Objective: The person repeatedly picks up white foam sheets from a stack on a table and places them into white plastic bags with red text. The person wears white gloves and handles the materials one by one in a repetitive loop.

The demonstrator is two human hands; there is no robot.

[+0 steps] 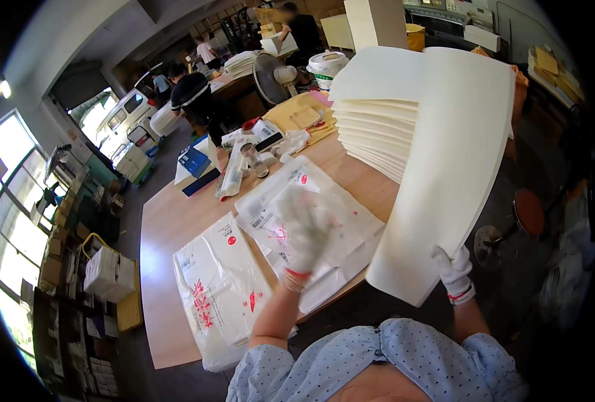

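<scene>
Bright windows [13,142] at left, glowing lamp [4,88], grey floor [128,234], round stool [529,213]

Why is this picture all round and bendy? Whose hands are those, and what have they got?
There's no robot, just a person with a wide camera on their head, looking down. Its lens bends straight edges. The right hand, in a white glove, holds the lower edge of a big curved cream sheet. The left hand, gloved too, is blurred over a plastic-wrapped package; I can't tell if it touches. Another wrapped package and a stack of cream sheets are on the wooden table.
</scene>
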